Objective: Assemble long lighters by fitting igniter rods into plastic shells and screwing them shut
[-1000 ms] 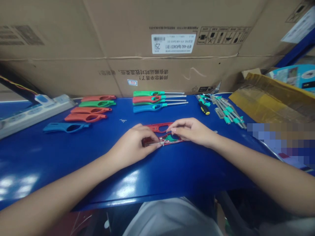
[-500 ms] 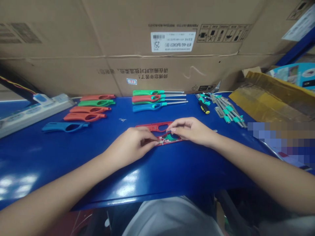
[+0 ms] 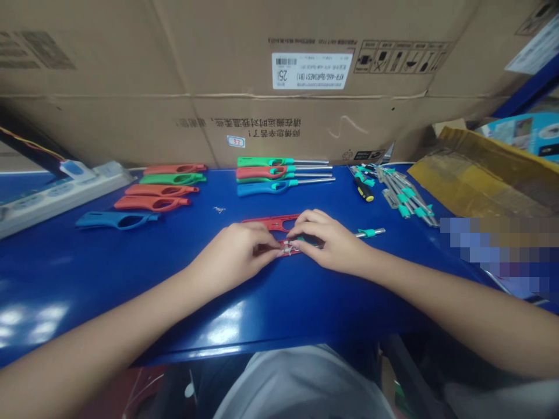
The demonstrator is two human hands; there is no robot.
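Note:
A red lighter shell half [image 3: 285, 252] lies on the blue table in front of me, with small pale and metal parts inside it. My left hand [image 3: 242, 250] pinches its left end between thumb and fingers. Over the middle of this half, the thumb and fingers of my right hand [image 3: 334, 240] close in on the small inner parts; what they grip is too small to make out. Beyond my right hand sticks out a metal lighter tube [image 3: 379, 231] with a green collar. Just behind lies the other red shell half [image 3: 266, 223], partly covered by my right fingers.
Lighter shells [image 3: 152, 202] in several colours lie at the left, beside a white power strip [image 3: 65, 189]. Small screws [image 3: 219, 209], several lighters with tubes [image 3: 266, 188], a screwdriver [image 3: 363, 190] and a pile of tubes [image 3: 406, 195] lie farther back. Cardboard [image 3: 236, 75] stands behind.
My right hand has moved slightly left and closer to my left hand, over the inner parts. More of the tube with the green collar now shows beyond it. My left hand stays in place.

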